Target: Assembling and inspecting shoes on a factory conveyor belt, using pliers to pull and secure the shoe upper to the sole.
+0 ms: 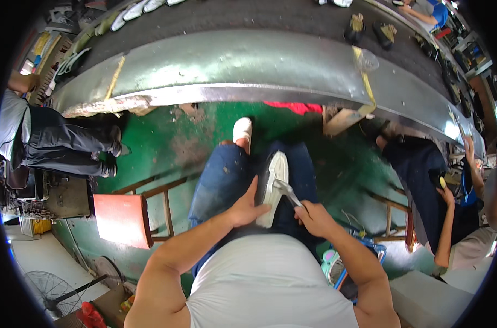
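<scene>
A white shoe [268,205] lies lengthwise on my lap, on dark cloth over blue trousers, with what looks like its underside up. My left hand [247,210] steadies it from the left: the thumb presses on its near part, the index finger points up along its side, and the other fingers are hidden. In my right hand [316,217] is a silver metal hand tool [288,191], gripped by its handle. Its broad curved head rests on or just over the middle of the shoe. Whether it is pincers or a hammer I cannot tell.
A metal-edged conveyor [221,65] runs across ahead, with dark shoes [385,34] at its far right. To my left stands a red-topped stool [123,220], beyond it a person in dark trousers [68,139]. Another person [423,180] sits at right. A fan [49,295] stands lower left.
</scene>
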Demonstrator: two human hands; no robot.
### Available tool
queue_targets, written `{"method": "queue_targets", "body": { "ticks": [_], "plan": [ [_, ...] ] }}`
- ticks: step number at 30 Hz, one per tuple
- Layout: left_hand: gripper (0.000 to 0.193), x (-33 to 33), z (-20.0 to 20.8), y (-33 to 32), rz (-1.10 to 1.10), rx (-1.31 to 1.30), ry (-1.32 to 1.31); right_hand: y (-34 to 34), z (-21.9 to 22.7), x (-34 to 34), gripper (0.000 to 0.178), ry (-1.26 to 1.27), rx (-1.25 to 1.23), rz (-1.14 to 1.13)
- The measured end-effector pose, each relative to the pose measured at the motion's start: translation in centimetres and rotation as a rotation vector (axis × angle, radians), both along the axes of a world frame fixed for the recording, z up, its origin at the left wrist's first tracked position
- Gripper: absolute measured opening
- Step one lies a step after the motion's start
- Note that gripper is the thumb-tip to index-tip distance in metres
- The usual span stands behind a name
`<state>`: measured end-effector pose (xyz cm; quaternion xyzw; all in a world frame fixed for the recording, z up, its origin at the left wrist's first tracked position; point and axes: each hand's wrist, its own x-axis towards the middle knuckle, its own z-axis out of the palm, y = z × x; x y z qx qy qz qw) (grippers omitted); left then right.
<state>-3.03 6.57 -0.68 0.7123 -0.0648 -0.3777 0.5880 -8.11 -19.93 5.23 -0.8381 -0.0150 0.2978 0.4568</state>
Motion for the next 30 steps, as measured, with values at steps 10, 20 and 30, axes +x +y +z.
{"method": "queue_targets", "body": {
  "ticks": [10, 20, 30],
  "plan": [
    [0.065, 9.3, 13.3, 0.0, 0.22, -1.021, 0.298, -1.1, -4.4, -2.8, 0.036, 0.052, 0.311, -0.382],
    [0.065, 15.9, 14.7, -3.9, 0.49, -0.941, 0.307, -1.9, -0.5, -3.9, 0.035, 0.159, -0.068, -0.186],
    [0.061, 17.1, 15.5, -4.9, 0.583, -0.892, 0.3, -3.1, 1.0, -1.9, 0.033, 0.11, -0.211, -0.147]
  ]
}}
